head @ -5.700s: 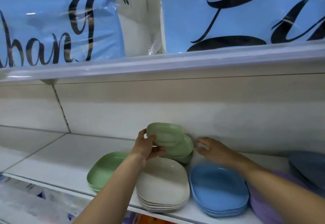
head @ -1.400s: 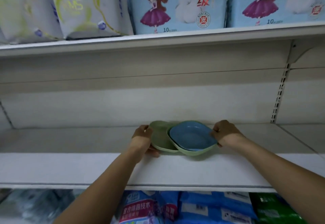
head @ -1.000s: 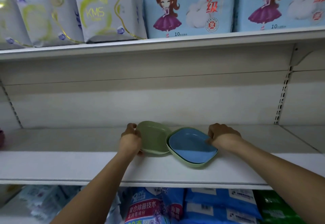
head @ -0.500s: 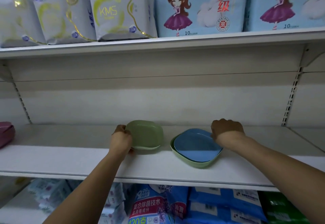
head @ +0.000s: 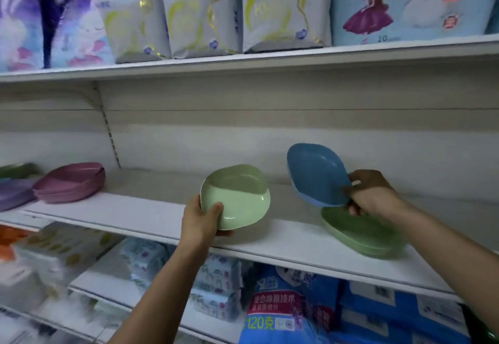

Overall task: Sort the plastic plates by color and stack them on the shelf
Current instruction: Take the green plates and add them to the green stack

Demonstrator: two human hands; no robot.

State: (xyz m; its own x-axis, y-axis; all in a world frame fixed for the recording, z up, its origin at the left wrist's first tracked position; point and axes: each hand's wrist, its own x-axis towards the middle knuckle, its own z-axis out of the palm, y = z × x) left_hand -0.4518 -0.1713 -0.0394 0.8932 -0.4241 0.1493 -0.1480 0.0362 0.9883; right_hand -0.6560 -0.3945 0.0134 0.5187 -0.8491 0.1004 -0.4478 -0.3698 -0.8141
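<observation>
My left hand [head: 201,218] grips a light green plate [head: 237,198] by its near left edge, tilted up above the white shelf [head: 135,211]. My right hand [head: 371,195] holds a blue plate [head: 316,175] by its right edge, lifted and tipped toward me. Under the blue plate a darker green plate [head: 359,231] lies on the shelf at the right. A stack of pink plates [head: 70,181] rests on the shelf at the far left, with a purple plate [head: 13,195] beside it at the frame edge.
Packaged goods [head: 205,17] fill the upper shelf [head: 243,58]. More packs [head: 286,308] sit on the lower shelf under my arms. The shelf's back wall [head: 243,138] is close behind the plates. A slotted upright [head: 109,133] runs down the wall at the left.
My right hand lifted the blue plate out of the green plate beneath it. My left hand raised and tilted the light green plate. The view swung left, revealing pink plates.
</observation>
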